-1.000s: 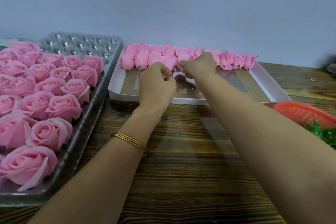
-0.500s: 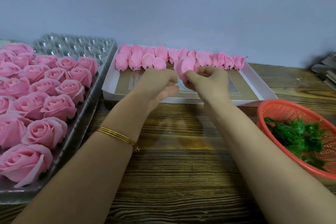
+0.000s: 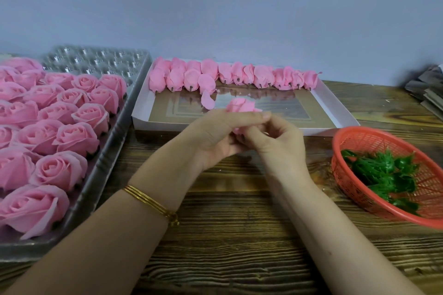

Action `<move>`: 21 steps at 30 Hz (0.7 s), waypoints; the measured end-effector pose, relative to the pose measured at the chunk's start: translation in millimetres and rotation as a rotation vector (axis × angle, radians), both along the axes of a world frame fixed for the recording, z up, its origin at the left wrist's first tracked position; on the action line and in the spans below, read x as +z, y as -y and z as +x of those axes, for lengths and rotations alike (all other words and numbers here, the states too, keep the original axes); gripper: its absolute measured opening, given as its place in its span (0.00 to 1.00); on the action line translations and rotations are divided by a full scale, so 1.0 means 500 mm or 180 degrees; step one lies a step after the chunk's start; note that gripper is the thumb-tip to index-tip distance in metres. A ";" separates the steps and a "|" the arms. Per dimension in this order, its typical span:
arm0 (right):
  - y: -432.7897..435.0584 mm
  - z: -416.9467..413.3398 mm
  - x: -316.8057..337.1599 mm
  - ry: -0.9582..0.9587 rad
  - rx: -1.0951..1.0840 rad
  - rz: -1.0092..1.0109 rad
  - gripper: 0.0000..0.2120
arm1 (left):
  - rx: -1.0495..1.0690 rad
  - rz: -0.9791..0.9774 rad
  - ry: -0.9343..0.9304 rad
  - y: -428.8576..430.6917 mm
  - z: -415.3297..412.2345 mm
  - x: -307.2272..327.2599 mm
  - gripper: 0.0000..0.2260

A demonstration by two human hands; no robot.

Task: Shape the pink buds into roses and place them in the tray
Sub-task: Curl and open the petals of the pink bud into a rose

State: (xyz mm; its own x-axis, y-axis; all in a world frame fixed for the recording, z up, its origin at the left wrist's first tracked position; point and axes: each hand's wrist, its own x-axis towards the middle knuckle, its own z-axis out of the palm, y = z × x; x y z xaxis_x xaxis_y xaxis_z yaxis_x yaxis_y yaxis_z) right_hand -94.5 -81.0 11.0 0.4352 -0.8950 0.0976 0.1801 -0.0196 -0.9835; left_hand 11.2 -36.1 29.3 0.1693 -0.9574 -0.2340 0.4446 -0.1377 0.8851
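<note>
A pink bud (image 3: 241,106) is held over the table's middle, in front of the white box. My left hand (image 3: 217,137) grips it from the left with the thumb across its front. My right hand (image 3: 279,137) pinches its lower part from the right. Most of the bud is hidden by my fingers. A row of several closed pink buds (image 3: 235,75) lies along the far side of the shallow white box (image 3: 335,112). The clear plastic tray (image 3: 105,158) on the left holds several open pink roses (image 3: 60,167).
A red plastic basket (image 3: 345,141) with green leaf pieces (image 3: 383,172) sits at the right on the wooden table (image 3: 227,235). A loose petal (image 3: 207,100) hangs from one bud in the box. Grey stacked sheets (image 3: 429,93) lie at far right. The tray's far cells (image 3: 96,60) hold nothing.
Both hands lifted one bud out of the row in the box and drew it toward me, to above the table in front of the box. The view tilted down a little.
</note>
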 end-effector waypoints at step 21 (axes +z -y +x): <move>-0.033 -0.018 -0.004 0.0407 0.0474 0.0942 0.24 | 0.0188 -0.0402 -0.0459 -0.031 -0.009 -0.045 0.02</move>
State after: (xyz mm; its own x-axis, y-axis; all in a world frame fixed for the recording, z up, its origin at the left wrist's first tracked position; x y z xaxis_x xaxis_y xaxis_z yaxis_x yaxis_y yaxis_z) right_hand -103.3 -64.3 9.2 0.5641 -0.8203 -0.0943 0.2816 0.2985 -0.9119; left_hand 7.0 -20.6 6.8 0.1996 -0.9700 -0.1385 0.5721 0.0006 0.8202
